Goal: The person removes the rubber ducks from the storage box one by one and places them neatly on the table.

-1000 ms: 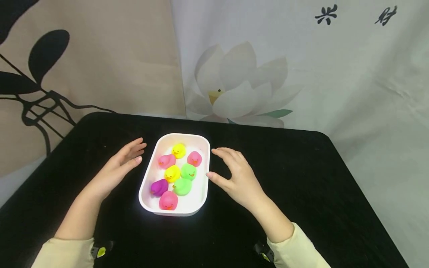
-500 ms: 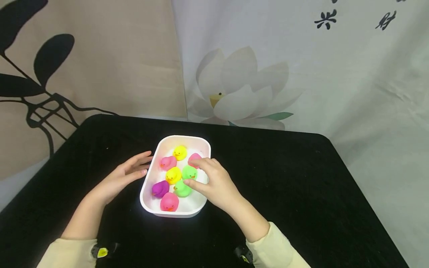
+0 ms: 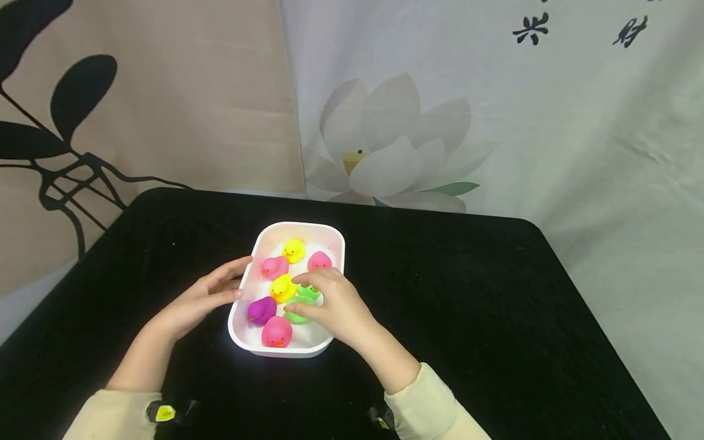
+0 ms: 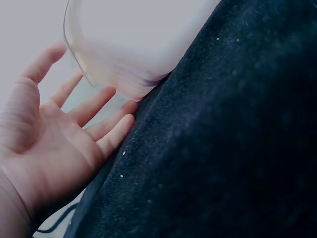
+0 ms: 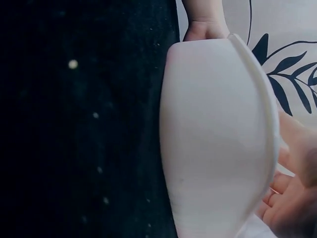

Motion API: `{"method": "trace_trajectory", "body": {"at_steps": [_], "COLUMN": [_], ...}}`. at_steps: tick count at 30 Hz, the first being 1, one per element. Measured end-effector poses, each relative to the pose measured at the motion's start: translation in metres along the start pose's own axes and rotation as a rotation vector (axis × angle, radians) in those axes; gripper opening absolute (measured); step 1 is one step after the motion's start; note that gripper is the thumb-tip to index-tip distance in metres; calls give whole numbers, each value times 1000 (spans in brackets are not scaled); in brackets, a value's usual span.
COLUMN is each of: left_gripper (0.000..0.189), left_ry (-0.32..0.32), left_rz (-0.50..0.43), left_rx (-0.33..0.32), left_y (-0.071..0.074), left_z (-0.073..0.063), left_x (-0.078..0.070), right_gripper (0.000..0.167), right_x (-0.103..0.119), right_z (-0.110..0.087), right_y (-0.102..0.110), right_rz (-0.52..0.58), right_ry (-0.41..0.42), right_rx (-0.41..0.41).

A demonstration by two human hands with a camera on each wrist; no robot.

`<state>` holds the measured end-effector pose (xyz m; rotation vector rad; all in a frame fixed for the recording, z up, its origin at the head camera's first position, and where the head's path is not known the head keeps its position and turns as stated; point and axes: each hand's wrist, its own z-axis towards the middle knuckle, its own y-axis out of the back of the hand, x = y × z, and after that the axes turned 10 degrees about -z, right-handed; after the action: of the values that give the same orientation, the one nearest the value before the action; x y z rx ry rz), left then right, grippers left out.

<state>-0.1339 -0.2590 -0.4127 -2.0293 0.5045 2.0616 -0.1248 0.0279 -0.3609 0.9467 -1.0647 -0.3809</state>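
A white tray (image 3: 286, 352) holds several toy ducks. My right hand (image 3: 341, 308) is over its right side, thumb and index finger spread above two green ducks (image 3: 299, 316), which it partly hides. Contact with them cannot be made out. Left of these lie a yellow duck (image 3: 283, 289) and a purple duck (image 3: 261, 310); a pink duck (image 3: 277, 332) sits at the near end. My left hand (image 3: 200, 302) is at the tray's left wall, fingertips at the rim. In the left wrist view the left hand's fingers (image 4: 94, 106) are loosely extended beside the tray (image 4: 133, 44).
Farther back in the tray are another yellow duck (image 3: 294, 250) and two pink ducks (image 3: 274, 267). The tray stands on a black-covered table (image 3: 495, 318). A printed cloth (image 3: 550, 122) hangs behind the table's far edge.
My right hand has moved left from outside the tray to above the green ducks. My left hand has come right, up to the tray's left rim. The ducks lie as before.
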Motion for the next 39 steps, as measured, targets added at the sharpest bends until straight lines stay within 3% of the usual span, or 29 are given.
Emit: {"method": "trace_trajectory", "body": {"at_steps": [30,39], "left_gripper": [71,71], "left_ry": [37,36], "left_rz": [-29,-38], "left_rx": [1,1], "left_y": [1,2], "left_z": [2,3], "left_x": [8,9], "right_gripper": [40,41], "right_x": [5,5], "right_z": [13,17], "right_y": [-20,-20], "right_rz": [-299,-339], "right_ry": [-89,-94], "right_rx": [19,24]}}
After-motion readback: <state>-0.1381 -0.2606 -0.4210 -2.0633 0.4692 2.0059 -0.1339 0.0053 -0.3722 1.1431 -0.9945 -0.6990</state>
